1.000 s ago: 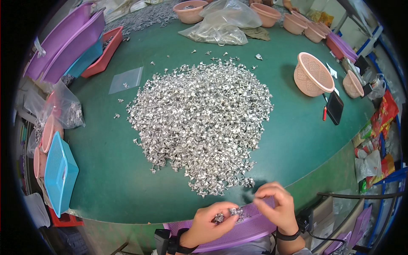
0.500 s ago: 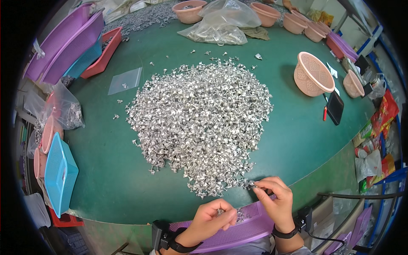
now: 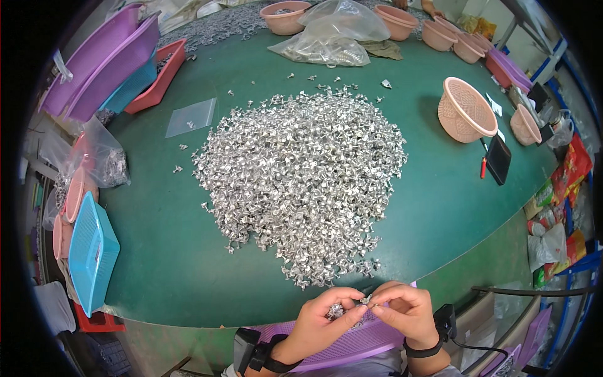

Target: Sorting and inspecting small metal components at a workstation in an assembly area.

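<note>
A broad heap of small silvery metal parts, each with a stem and flared ends, covers the middle of the green table. Just off its near edge my two hands meet fingertip to fingertip. One small metal part sits between them, pinched by both thumbs and forefingers. My left hand also has several metal parts cupped in its curled fingers. My right hand is closed at the fingertips on the shared part. Below both hands lies a purple mesh basket, partly hidden by them, with some parts inside.
A peach basket, a black flat case and a red-tipped pen are on the right. Blue and purple baskets line the left edge. A clear bag lies at the back, where another person's hand shows.
My right hand has come left from the heap's near edge with a metal part. My left hand has risen slightly and turned to meet it; both now touch the part.
</note>
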A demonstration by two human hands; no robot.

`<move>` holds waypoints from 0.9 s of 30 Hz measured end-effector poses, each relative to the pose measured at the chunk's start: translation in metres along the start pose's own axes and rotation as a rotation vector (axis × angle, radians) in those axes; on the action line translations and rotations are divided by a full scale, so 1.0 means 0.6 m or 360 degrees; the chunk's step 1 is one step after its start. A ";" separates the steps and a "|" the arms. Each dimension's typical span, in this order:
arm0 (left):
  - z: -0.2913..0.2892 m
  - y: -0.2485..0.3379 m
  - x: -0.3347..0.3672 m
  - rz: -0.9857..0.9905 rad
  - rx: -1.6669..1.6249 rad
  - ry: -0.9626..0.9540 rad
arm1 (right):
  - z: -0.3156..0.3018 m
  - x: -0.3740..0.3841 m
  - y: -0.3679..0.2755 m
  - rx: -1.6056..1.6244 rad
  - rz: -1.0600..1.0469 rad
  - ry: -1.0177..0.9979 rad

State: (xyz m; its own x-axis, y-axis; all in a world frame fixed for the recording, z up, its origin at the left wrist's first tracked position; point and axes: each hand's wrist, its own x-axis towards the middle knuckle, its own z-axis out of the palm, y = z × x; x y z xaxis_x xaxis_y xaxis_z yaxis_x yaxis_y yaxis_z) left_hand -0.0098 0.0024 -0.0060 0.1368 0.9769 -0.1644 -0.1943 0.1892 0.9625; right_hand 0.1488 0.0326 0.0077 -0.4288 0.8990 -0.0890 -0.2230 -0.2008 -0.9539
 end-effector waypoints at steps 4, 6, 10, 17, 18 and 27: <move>0.000 -0.004 -0.002 0.0177 0.0102 0.0046 | 0.002 -0.002 -0.004 -0.0046 -0.0036 -0.0089; 0.001 -0.004 -0.004 0.0172 0.0117 0.0062 | 0.003 -0.003 -0.004 -0.0042 -0.0046 -0.0090; 0.003 -0.007 -0.006 0.0143 0.0103 0.0068 | 0.001 -0.007 0.001 0.0000 -0.0056 -0.0028; 0.001 -0.006 -0.008 0.0061 0.0034 -0.0001 | 0.001 -0.008 -0.002 -0.0160 -0.0099 -0.0018; 0.001 -0.006 -0.007 0.0054 0.0025 -0.0020 | 0.001 -0.008 -0.002 -0.0159 -0.0099 -0.0018; 0.001 -0.004 -0.006 0.0054 0.0120 -0.0040 | 0.003 -0.005 -0.002 -0.0439 -0.0164 0.0021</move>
State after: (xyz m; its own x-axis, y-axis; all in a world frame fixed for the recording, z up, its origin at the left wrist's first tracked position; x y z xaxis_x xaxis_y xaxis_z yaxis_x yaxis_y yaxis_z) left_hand -0.0092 -0.0017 -0.0075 0.1561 0.9795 -0.1270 -0.1257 0.1472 0.9811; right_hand 0.1489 0.0294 0.0094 -0.4045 0.9145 0.0103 -0.0177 0.0034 -0.9998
